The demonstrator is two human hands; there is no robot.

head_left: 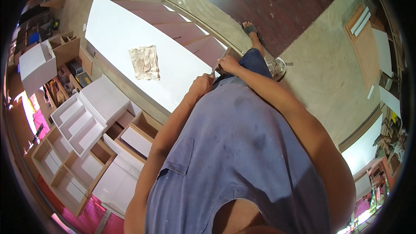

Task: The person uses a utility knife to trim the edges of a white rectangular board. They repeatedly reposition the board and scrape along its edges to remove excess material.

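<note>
White cabinet (121, 39) ahead and to the left; lies with its broad white face up, slanting from the upper left down to the blue-grey garment (236, 134); shows open compartments (173, 32) along the right-hand long side, split by crosswise dividers; comes at its near end close up to the garment, leaving scant room there. With left hand (201, 85), curled nearly closed at the near right corner, touches the edge of the white face; seems to grip a thin greyish piece (212, 73), of a kind too small to tell; with right hand (229, 64), just beside, fingers bent in and drawn together, touches the brownish end edge; cannot tell of anything held inside those fingers. Carries on the white face a wrinkled beige cloth (145, 63), set in from the edges.

Beyond the compartments, dark reddish-brown board (294, 8) on the floor, with sandalled foot (250, 29) at its edge; on the right, broad stretch of concrete floor (325, 82), the widest room for moving, reaching to a brown panel (362, 60) with white strips (361, 21) against it; on the left, only a narrow floor gap between the cabinet's long edge and white drawers (76, 119), close by a wooden frame (65, 164).
</note>
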